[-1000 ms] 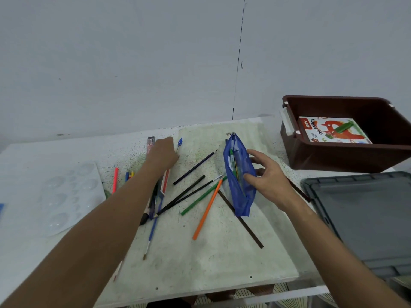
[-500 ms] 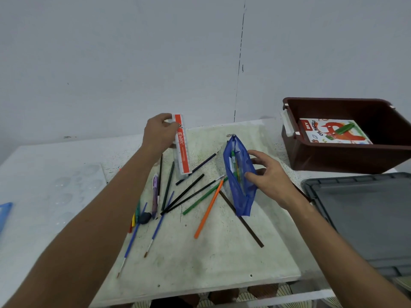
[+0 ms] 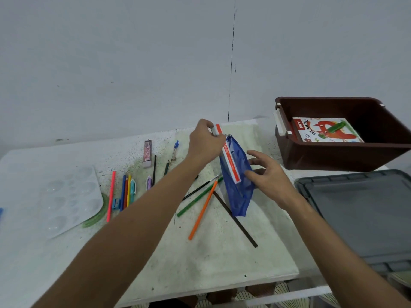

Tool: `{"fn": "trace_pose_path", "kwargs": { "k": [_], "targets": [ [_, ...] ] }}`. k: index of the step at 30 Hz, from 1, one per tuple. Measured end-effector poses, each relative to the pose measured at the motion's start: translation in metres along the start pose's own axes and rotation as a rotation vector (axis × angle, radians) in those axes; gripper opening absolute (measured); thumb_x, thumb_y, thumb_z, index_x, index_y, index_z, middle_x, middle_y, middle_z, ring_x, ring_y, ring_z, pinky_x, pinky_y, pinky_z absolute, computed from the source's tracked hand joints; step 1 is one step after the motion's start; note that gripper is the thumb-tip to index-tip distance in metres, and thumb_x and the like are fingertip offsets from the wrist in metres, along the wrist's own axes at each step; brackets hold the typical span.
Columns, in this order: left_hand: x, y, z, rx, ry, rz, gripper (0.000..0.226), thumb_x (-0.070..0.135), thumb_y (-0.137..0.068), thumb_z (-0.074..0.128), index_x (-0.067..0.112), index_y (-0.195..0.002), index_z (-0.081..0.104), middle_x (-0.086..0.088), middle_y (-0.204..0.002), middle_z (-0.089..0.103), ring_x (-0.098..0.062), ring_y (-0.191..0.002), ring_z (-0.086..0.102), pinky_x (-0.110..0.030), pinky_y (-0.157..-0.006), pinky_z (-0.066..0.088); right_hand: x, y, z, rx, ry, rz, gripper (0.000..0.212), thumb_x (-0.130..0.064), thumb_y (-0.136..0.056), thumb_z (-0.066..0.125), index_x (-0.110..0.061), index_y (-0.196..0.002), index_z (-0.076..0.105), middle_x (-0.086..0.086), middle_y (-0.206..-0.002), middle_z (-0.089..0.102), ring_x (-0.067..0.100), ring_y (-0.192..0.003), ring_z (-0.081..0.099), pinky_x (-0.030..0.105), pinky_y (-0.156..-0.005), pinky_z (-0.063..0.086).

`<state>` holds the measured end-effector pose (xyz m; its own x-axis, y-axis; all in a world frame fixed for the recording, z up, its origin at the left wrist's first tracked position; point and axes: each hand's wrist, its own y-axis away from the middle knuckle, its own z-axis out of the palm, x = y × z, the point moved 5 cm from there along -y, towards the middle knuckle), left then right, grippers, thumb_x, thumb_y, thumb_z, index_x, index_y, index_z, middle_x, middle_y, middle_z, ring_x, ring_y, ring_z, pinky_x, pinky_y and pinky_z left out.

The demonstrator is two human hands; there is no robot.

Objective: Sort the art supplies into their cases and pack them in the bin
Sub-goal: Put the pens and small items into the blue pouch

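Two hands are working over the worktop (image 3: 200,258): our left hand (image 3: 205,142) is pinching the top of a white and red box (image 3: 230,160), and our right hand (image 3: 266,176) is holding the blue pouch (image 3: 241,187) from its right side, fingers loosely curled around the mesh. The near edge of the worktop is running just beneath our forearms, and bare room is lying between the orange pencil (image 3: 202,212) and that edge. To the right, the brown bin (image 3: 333,156) is sitting near the far corner with a pastels box (image 3: 324,130) inside; the grey lid (image 3: 360,214) is lying in front of it. The pouch is standing tilted, mouth upward, see-through enough that the box is showing inside it. Half a second ago we were holding the box in the air left of the pouch; now its lower part is sitting in the pouch. A palette (image 3: 66,196) is lying at the left.
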<state>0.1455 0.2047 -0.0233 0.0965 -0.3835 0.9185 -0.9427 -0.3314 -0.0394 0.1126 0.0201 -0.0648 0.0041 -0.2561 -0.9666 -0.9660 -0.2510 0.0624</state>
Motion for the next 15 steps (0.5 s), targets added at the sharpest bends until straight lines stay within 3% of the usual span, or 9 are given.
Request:
{"fn": "trace_pose_path", "kwargs": {
  "k": [3,5,7,9,11,13,15],
  "targets": [
    [0.0,0.003,0.014,-0.152,-0.302,0.045,0.025,0.018,-0.083,0.063,0.009,-0.105,0.059,-0.007,-0.091,0.066,-0.018,-0.072,0.066,-0.025,-0.054,0.055,0.002,-0.003,0.0,-0.003,-0.004,0.014,0.05,-0.009,-0.093,0.059,-0.022,-0.139,0.044,-0.004,-0.114,0.055,0.011,-0.088,0.064,0.02,-0.052,0.054],
    [-0.001,0.007,0.022,-0.263,-0.519,0.111,0.016,0.02,-0.084,0.061,0.007,-0.092,0.064,-0.004,-0.081,0.063,-0.015,-0.069,0.059,-0.02,-0.052,0.044,0.004,-0.004,0.0,-0.004,-0.005,0.013,0.049,-0.008,-0.093,0.057,-0.022,-0.139,0.044,-0.003,-0.115,0.055,0.012,-0.088,0.064,0.02,-0.052,0.054],
    [-0.005,0.011,0.026,-0.32,-0.66,0.154,0.02,0.022,-0.086,0.058,0.011,-0.07,0.054,-0.003,-0.071,0.054,-0.015,-0.064,0.051,-0.022,-0.052,0.039,0.005,-0.006,0.001,0.006,-0.002,0.006,0.048,-0.008,-0.094,0.056,-0.022,-0.138,0.045,-0.001,-0.117,0.056,0.013,-0.089,0.065,0.021,-0.052,0.054],
    [-0.012,0.01,0.026,-0.314,-0.696,0.172,0.032,0.025,-0.087,0.057,0.016,-0.061,0.041,-0.004,-0.072,0.048,-0.018,-0.064,0.05,-0.028,-0.056,0.04,0.006,-0.007,0.002,0.017,-0.001,0.003,0.047,-0.008,-0.094,0.055,-0.023,-0.138,0.046,0.001,-0.118,0.057,0.014,-0.088,0.067,0.024,-0.053,0.056],
    [-0.012,0.012,0.022,-0.302,-0.664,0.191,0.025,0.025,-0.088,0.058,0.018,-0.067,0.046,-0.003,-0.076,0.047,-0.017,-0.066,0.048,-0.028,-0.059,0.038,0.007,-0.009,0.003,0.026,0.002,0.004,0.046,-0.009,-0.094,0.053,-0.023,-0.137,0.047,0.001,-0.118,0.056,0.016,-0.088,0.067,0.025,-0.054,0.056],
    [-0.011,0.014,0.017,-0.308,-0.588,0.2,0.009,0.021,-0.089,0.058,0.016,-0.094,0.064,-0.003,-0.085,0.056,-0.016,-0.076,0.052,-0.025,-0.066,0.038,0.007,-0.01,0.005,0.026,0.019,0.005,0.044,-0.011,-0.095,0.052,-0.024,-0.137,0.047,0.001,-0.12,0.056,0.017,-0.089,0.067,0.028,-0.056,0.058],
    [-0.018,0.009,0.001,-0.235,-0.487,0.159,0.027,0.02,-0.089,0.057,0.012,-0.114,0.065,-0.005,-0.098,0.063,-0.016,-0.084,0.056,-0.023,-0.073,0.041,0.006,-0.011,0.008,0.02,0.054,-0.008,0.043,-0.013,-0.096,0.052,-0.025,-0.137,0.047,0.002,-0.121,0.057,0.017,-0.09,0.066,0.029,-0.058,0.059]
  ]
}}
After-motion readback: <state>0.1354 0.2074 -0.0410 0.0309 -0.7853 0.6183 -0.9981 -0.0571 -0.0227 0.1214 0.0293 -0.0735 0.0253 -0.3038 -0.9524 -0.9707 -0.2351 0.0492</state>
